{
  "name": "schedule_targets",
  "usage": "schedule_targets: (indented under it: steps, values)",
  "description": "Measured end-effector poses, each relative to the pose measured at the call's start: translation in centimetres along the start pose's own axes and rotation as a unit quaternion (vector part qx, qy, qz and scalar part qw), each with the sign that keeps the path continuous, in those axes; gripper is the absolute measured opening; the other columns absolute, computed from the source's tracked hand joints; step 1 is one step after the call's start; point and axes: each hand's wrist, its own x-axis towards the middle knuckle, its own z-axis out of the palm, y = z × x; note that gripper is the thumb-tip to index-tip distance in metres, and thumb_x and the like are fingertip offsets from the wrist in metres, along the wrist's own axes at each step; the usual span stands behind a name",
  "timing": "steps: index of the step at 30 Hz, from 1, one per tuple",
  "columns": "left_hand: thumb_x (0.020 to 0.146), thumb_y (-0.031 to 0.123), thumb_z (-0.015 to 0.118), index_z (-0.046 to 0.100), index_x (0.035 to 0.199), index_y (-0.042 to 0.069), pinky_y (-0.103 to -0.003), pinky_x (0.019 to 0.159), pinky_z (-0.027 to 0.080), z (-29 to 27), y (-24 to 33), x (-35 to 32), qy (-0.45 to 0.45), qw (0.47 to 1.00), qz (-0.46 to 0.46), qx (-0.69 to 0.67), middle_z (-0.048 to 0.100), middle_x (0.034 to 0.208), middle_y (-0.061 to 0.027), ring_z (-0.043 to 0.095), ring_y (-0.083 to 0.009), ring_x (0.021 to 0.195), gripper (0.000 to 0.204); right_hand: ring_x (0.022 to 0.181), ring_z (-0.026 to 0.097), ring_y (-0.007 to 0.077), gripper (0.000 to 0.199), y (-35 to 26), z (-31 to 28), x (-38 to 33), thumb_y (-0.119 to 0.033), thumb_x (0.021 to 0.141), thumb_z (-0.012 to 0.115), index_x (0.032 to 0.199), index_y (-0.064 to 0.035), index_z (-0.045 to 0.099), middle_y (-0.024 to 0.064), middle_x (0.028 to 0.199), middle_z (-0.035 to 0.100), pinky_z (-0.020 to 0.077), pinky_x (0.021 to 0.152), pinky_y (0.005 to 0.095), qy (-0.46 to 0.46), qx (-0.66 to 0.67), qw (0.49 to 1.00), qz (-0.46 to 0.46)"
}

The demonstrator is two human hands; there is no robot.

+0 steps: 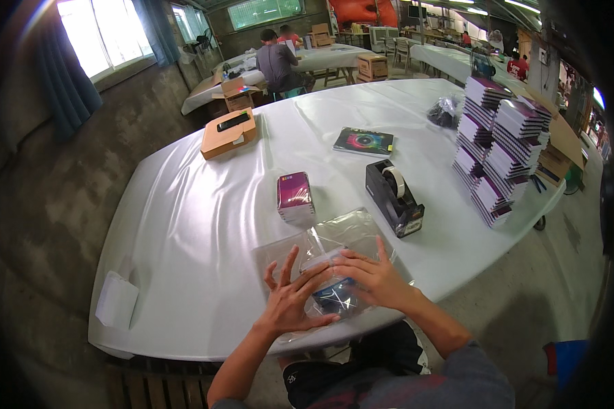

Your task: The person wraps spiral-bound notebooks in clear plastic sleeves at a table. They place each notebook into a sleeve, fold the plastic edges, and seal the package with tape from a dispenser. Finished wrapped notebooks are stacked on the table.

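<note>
A clear plastic bag or sheet [353, 226] lies at the near edge of the white-covered table [191, 225]. Within or under it shows a flat dark blue item [335, 298], partly hidden by glare and my fingers. My left hand [297, 294] rests over the plastic's left part, fingers apart. My right hand [372, 276] lies over its right part, fingers spread, the fingertips of both hands close together in the middle. Just beyond the plastic stands a small stack of purple-covered notebooks [295, 198]. To its right is a black tape dispenser [394, 199] with a roll.
Tall stacks of notebooks [501, 146] stand at the right, beside a plastic bag with dark contents [445, 111]. A dark book [363, 141] lies farther back. A phone [232, 122] sits on a cardboard box [215, 144]. White sheets [117, 301] lie left. Another person [277, 65] sits beyond.
</note>
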Motion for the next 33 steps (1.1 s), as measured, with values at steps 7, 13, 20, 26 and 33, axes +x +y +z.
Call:
schedule_targets:
  steps: [7,13,20,26,33]
  values:
    - [0.064,0.06,0.071,0.053,0.127,0.027,-0.052,0.107,-0.008,-0.5,-0.9,0.4,-0.01,0.999,-0.001,-0.049,0.05,0.134,0.0081,0.014,-0.0283,0.14,0.074,0.13,0.039,0.0203,0.053,-0.4,-3.0,0.4,-0.021,0.076,0.071,0.125,-0.0167,0.051,-0.0005,0.131,0.051,0.0149,0.106,0.0614,-0.065,0.084,0.994,0.039]
    - [0.058,0.043,0.076,0.056,0.124,0.028,-0.053,0.108,-0.009,-1.4,0.0,0.7,-0.037,0.999,-0.023,-0.026,0.052,0.131,0.0108,0.016,-0.0268,0.14,0.071,0.093,0.057,0.0175,0.053,9.8,-7.6,-1.8,-0.035,0.074,0.075,0.116,-0.0076,0.058,0.0049,0.111,0.061,0.0461,0.077,0.0339,0.199,0.102,0.896,0.383]
    - [0.054,0.035,0.077,0.058,0.123,0.029,-0.054,0.108,-0.009,-1.6,0.2,0.6,-0.043,0.998,-0.032,-0.025,0.052,0.131,0.0107,0.018,-0.0263,0.14,0.071,0.068,0.038,0.0111,0.038,15.5,-6.2,-2.0,-0.051,0.083,0.061,0.097,-0.0148,0.064,-0.0025,0.089,0.057,0.0374,0.062,0.028,0.08,0.252,0.778,0.57]
    - [0.054,0.032,0.077,0.059,0.122,0.029,-0.055,0.107,-0.01,-1.8,0.2,0.7,-0.041,0.998,-0.028,-0.025,0.052,0.131,0.0105,0.018,-0.0263,0.14,0.071,0.087,0.046,0.0134,0.028,17.9,-6.4,-1.1,-0.044,0.08,0.067,0.089,-0.0178,0.063,-0.0018,0.094,0.058,0.037,0.067,0.0354,0.046,0.401,0.714,0.572]
    - [0.051,0.032,0.078,0.056,0.125,0.03,-0.057,0.107,-0.009,-1.9,0.1,0.5,-0.055,0.998,-0.033,-0.02,0.05,0.133,0.0112,0.018,-0.0265,0.14,0.077,0.11,0.043,0.0259,0.027,15.8,-6.4,-2.7,-0.033,0.079,0.069,0.098,-0.0144,0.064,0.0076,0.112,0.053,0.0313,0.085,0.0754,0.203,0.569,0.62,0.501]
